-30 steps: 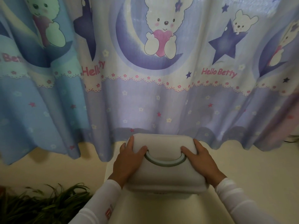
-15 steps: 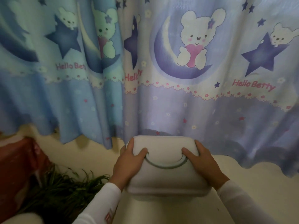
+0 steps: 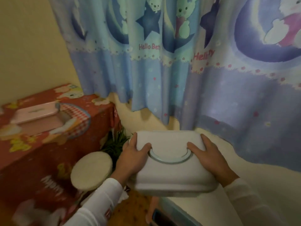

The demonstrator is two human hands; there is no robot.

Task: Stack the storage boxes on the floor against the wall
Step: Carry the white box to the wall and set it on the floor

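At the frame's centre, the left hand [image 3: 132, 158] and right hand [image 3: 210, 158] grip 1 white storage box [image 3: 171, 170] by its sides, fingers wrapped over its top. A round cream stool [image 3: 91, 170], possibly, sits lower left. Behind hangs the patterned curtain [image 3: 179, 62].

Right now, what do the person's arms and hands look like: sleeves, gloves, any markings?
Both hands, the left hand and the right hand, are bare: no gloves, and no rings or watch visible. Both arms wear long white sleeves reaching the wrists. The left white sleeve carries a small red mark, too blurred to read; the right white sleeve looks plain.
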